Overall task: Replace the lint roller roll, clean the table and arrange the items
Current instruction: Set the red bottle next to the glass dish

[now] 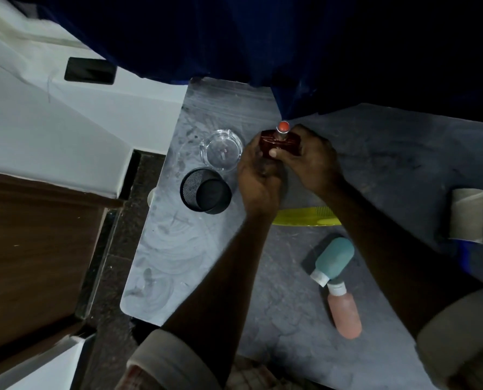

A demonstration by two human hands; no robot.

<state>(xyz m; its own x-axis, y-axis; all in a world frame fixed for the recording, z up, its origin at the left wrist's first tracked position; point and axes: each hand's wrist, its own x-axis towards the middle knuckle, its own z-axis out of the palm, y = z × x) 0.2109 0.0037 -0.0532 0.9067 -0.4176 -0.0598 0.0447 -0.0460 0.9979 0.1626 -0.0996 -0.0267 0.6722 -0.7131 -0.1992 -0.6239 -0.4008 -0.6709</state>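
At the far left a dark phone (90, 70) lies flat on a white surface, well apart from the grey worktop (178, 249). On the worktop's left part a black mesh cup (205, 191) stands upright, its open mouth facing up. Just beyond it, almost touching, sits a clear glass ashtray (221, 150).

Right of the ashtray the two hands meet around a dark red perfume bottle (280, 143) with a silver neck and an orange-red cap. The left hand (258, 175) curls around the bottle's near left side; the right hand (309, 156) clamps it from the right, thumb across the front. Whether the bottle's base touches the worktop cannot be told.

A yellow comb (305, 217) lies flat on the worktop, partly hidden under both forearms. Further right and nearer, a teal bottle (336, 258) and a pink bottle (345, 313) lie on their sides, white caps touching.

Near the right edge a bare cardboard roll core (467, 216) lies on the worktop, with something blue showing just below it. A dark blue curtain (234, 38) hangs along the far side.
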